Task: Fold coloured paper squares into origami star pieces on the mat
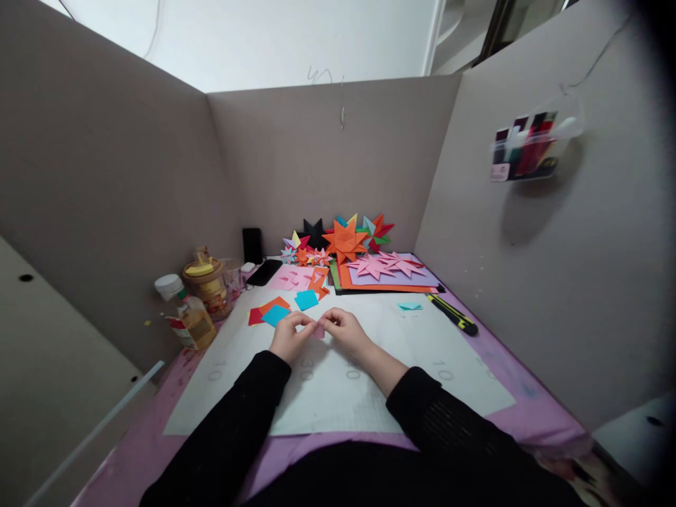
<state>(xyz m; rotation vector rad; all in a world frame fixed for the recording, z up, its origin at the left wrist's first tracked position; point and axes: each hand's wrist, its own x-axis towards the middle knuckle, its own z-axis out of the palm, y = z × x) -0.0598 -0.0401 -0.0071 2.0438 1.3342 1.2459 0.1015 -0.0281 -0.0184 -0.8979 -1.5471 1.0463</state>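
Between my two hands is a small piece of pink paper [319, 331], pinched at its top edge above the white mat. My left hand [291, 334] grips its left side with thumb and finger, and my right hand [346, 331] pinches the right side. The fingers partly cover the paper, so its folds cannot be made out. Just beyond my left hand lie blue paper squares [306, 300], with orange and red squares [256, 316] beside them. A folded light-green paper piece [410, 306] rests to the right of my right hand.
Folded paper stars [346, 241] stand along the back panel. Pink stars [388, 265] lie on stacked coloured sheets. A yellow-black utility knife [453, 314] lies at the right edge. A bottle [193, 320], a jar [208, 282] and a phone [265, 272] sit at left. Grey panels enclose three sides.
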